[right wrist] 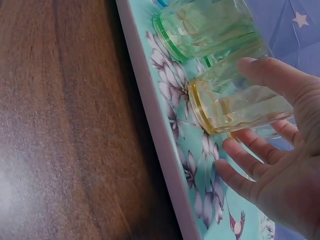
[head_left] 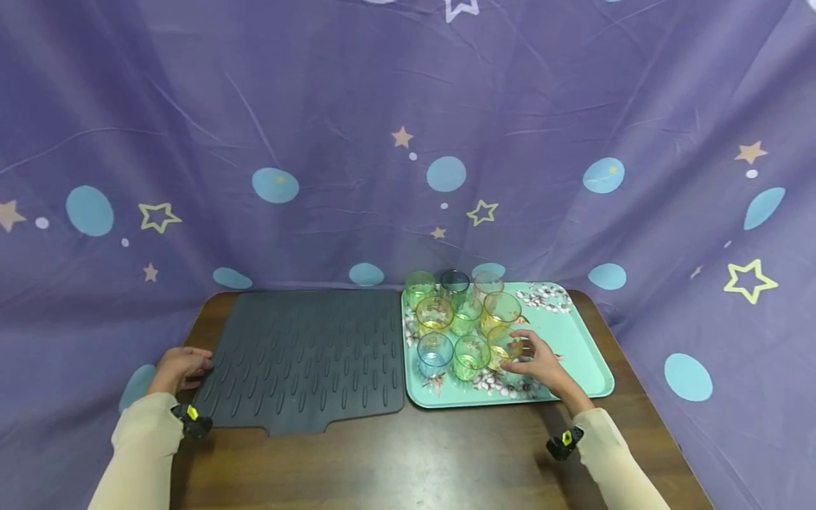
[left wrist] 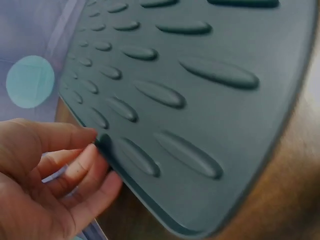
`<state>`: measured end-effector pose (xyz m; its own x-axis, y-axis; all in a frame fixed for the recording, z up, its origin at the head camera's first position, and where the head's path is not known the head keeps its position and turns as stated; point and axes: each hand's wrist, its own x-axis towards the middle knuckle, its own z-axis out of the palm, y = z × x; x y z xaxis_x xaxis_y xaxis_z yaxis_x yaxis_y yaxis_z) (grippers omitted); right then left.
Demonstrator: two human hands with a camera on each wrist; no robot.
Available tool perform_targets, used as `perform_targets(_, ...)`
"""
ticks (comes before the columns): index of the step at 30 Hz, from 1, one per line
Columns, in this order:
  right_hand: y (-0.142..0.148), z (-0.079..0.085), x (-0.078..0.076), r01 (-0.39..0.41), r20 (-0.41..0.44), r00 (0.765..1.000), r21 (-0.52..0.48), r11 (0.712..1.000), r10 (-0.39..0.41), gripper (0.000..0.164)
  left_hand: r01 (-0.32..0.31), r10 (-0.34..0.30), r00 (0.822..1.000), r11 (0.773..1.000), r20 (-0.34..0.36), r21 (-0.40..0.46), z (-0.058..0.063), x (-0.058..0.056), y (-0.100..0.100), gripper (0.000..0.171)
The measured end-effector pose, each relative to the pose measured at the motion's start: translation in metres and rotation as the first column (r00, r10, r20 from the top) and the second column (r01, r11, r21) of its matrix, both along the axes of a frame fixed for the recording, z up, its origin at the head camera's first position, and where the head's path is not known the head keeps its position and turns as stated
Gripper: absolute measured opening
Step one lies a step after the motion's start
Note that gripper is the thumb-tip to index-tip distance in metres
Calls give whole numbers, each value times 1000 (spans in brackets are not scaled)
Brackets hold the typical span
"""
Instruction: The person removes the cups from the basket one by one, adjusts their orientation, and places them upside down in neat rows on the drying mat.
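My right hand (head_left: 538, 363) is around a yellow glass (right wrist: 232, 107) that stands on the mint tray (head_left: 583, 365). Its thumb lies along one side, and fingertips are right at the other; the ring and little fingers spread away from the glass. My left hand (head_left: 181, 368) is at the left edge of a dark grey ridged mat (head_left: 312, 354). In the left wrist view its thumb and loosely bent fingers touch the mat's raised rim. Next to the held glass stand a green glass (head_left: 472, 358) and a blue glass (head_left: 435, 355).
Behind these, more tumblers stand close together: another yellow glass (head_left: 500, 312), a dark glass (head_left: 455, 283) and a pink glass (head_left: 488, 285) among them. The tray sits against the mat's right side on a brown wooden table (head_left: 414, 460). A purple patterned curtain (head_left: 357, 127) hangs behind.
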<state>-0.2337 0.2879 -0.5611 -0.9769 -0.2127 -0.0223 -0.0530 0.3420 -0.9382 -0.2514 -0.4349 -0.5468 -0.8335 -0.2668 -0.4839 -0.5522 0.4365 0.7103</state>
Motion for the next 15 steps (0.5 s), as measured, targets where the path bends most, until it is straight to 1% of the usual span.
perform_targets(3, -3, 0, -1, 3, 9, 1000, 9, 1000, -3, 73, -7, 8, 999, 1000, -32, 19, -3, 7, -5, 43)
perform_targets(6, -3, 1, -2, -3, 11, 1000, 21, 1000, 3, 74, 8, -5, 998, 999, -70, 54, -6, 14, -10, 35)
perform_targets(8, -3, 2, -2, 1, 10, 1000, 32, 999, -1, 75, 26, -20, 997, 997, -79, 72, -7, 16, -12, 32)
perform_targets(10, -1, 4, -1, 6, 10, 1000, 38, 999, -7, 75, 57, -50, 996, 995, -75, 87, -7, 15, -13, 34)
perform_targets(12, 1, 4, 0, 14, 10, 1000, 46, 999, -14, 74, 80, -74, 996, 991, -56, 103, -6, 12, -13, 35)
perform_targets(15, 3, 4, 1, 15, 9, 1000, 57, 998, -15, 74, 80, -78, 997, 988, -20, 133, -2, 5, -12, 33)
